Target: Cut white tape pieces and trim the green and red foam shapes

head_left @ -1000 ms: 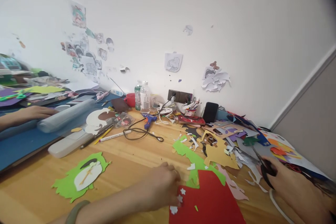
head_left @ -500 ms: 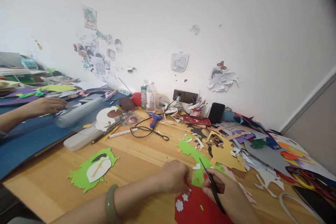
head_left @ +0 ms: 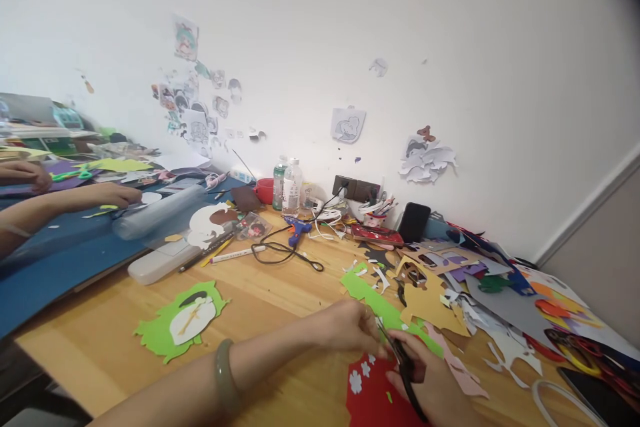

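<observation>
My right hand (head_left: pixel 430 377) holds a pair of black-handled scissors (head_left: pixel 406 373), its fingers wrapped round the handles. Just left of the blades, my left hand (head_left: pixel 353 325) is closed in a pinch; a tiny white bit shows by its fingertips, too small to name. Below both hands lies a red sheet (head_left: pixel 373 397) with several small white flower cutouts (head_left: pixel 355 382) and a green scrap on it. Farther left on the wooden table rests a green cutout (head_left: pixel 165 330) topped with a white oval piece (head_left: pixel 194 320).
Scraps of coloured paper (head_left: pixel 435 300) cover the right side. A blue glue gun (head_left: pixel 299 230) with its cord, a marker (head_left: pixel 237 255) and bottles (head_left: pixel 291 190) stand or lie toward the wall. Another person's hands (head_left: pixel 117 195) are over the blue mat (head_left: pixel 65 267) at left.
My left hand has moved from the red sheet up to the scissors' blades. A second hand of the other person has come into view at far left. The view has shifted slightly.
</observation>
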`<state>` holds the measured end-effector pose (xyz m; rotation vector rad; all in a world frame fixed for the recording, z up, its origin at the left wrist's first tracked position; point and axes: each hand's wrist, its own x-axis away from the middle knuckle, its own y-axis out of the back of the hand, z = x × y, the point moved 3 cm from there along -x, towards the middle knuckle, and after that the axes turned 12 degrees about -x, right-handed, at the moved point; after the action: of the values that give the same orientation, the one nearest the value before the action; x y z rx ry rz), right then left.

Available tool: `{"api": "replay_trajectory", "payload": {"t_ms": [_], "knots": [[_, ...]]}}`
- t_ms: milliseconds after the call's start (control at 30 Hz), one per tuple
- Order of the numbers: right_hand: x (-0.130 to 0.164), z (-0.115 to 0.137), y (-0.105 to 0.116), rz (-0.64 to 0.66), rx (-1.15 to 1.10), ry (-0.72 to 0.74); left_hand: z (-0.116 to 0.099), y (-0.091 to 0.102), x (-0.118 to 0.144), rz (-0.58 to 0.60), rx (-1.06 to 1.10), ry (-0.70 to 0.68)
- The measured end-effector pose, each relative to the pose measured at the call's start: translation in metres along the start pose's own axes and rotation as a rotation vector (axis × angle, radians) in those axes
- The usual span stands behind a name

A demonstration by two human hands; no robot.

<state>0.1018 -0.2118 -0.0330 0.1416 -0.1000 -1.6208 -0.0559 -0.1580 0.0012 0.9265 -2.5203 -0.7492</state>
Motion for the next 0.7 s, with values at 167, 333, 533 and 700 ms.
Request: {"api": "replay_trajectory", "payload": {"t_ms": [167, 333, 533, 700], "knots": [[-0.005, -0.007, 0.001, 0.008, -0.047, -0.032, 0.003, 0.0, 0.003, -0.046, -0.043, 0.037], [-0.003, -0.009, 0.003, 0.095, -0.055, -0.094, 0.012, -0.002, -0.008, -0.059, 0.015, 0.087], [-0.005, -0.008, 0.003, 0.1, 0.018, -0.084, 0.013, 0.002, -0.004, -0.063, -0.081, 0.109], [0.008, 0.009, -0.003, 0.274, 0.178, -0.017, 0.001, 0.005, 0.008, -0.023, -0.323, 0.07]]}}
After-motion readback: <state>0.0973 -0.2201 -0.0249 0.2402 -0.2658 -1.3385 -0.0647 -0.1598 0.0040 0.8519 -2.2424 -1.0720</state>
